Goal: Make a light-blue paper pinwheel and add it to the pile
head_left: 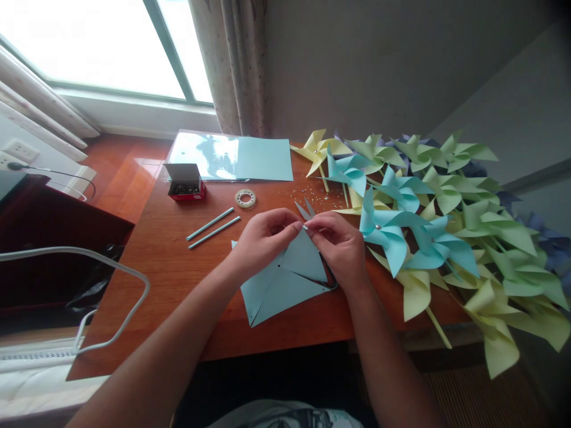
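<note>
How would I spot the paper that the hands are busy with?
On the table, look left of the pinwheels, toward the near edge. There lies the paper, left hand and right hand meeting at one corner. It is slit, unlike the plain blue sheet beyond.

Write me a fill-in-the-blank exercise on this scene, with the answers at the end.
1. The left hand and right hand hold a corner of the cut paper, whose colour is ____.
2. The sticks near the tape number ____.
3. The pinwheels lie to the ____ of the paper.
4. The blades near the right hand belong to a pair of ____.

Answers: blue; two; right; scissors.
</note>
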Action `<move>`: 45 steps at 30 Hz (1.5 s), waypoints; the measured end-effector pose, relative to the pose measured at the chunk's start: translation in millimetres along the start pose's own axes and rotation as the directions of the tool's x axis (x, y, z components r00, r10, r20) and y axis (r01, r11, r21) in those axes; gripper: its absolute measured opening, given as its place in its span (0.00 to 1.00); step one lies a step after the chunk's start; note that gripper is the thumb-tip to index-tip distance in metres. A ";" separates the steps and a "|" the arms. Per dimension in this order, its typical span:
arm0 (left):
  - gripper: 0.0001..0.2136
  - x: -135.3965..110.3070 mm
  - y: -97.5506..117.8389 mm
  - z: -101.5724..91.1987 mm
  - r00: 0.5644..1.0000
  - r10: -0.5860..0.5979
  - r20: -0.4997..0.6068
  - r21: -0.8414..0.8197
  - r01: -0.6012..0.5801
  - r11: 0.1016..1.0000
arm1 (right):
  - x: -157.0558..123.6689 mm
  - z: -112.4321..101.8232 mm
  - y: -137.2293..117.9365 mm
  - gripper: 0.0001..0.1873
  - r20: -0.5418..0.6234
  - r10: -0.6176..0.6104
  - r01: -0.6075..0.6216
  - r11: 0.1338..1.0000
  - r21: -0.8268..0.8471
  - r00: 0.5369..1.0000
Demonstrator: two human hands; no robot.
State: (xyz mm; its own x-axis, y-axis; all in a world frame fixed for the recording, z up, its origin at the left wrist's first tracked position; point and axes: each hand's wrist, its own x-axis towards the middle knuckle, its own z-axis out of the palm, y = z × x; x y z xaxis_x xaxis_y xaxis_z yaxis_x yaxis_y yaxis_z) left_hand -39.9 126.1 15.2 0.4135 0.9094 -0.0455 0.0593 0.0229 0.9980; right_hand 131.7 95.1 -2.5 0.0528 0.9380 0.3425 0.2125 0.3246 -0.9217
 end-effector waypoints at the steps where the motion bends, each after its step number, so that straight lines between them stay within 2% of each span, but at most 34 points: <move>1: 0.09 0.1 1.0 -0.1 1.000 -0.005 -0.005 -0.008 0.005 1.000 | 0.0 0.0 -0.3 0.06 -0.008 -0.011 0.011 1.000 -0.016 1.000; 4: 0.09 0.8 1.6 -0.2 1.000 -0.002 -0.024 0.003 0.002 1.000 | -0.2 0.4 -1.4 0.05 -0.020 -0.029 0.028 0.998 -0.058 0.999; 10: 0.07 1.6 -0.2 0.3 1.000 0.009 -0.026 -0.008 -0.009 1.000 | -0.6 2.1 -3.2 0.04 -0.035 0.020 -0.022 0.998 -0.061 0.999; 16: 0.06 1.2 -0.5 0.1 0.999 0.024 -0.035 0.024 -0.023 0.999 | -1.6 0.1 -4.4 0.04 0.010 0.164 -0.165 0.986 0.034 0.986; 20: 0.07 1.1 -0.2 0.6 0.999 0.022 -0.036 0.026 -0.021 0.999 | -1.9 -0.4 -4.5 0.05 0.046 0.207 -0.209 0.977 0.051 0.977; 37: 0.11 -0.5 3.9 2.4 0.999 -0.014 -0.041 0.029 0.015 0.999 | -2.1 0.5 -0.9 0.06 -0.004 0.189 -0.189 0.982 -0.016 0.982; 45: 0.10 1.6 0.7 4.0 0.997 0.015 -0.075 -0.014 -0.017 1.000 | -2.6 0.2 0.6 0.05 -0.012 0.181 -0.181 0.983 -0.016 0.983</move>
State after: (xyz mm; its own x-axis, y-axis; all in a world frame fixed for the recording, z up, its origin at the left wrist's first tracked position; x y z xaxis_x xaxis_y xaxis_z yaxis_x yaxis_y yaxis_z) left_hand -35.5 125.9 15.6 0.3455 0.9380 -0.0265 0.0396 0.0137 0.9991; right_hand 131.5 92.9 -4.1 0.1022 0.9797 0.1725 0.2148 0.1476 -0.9654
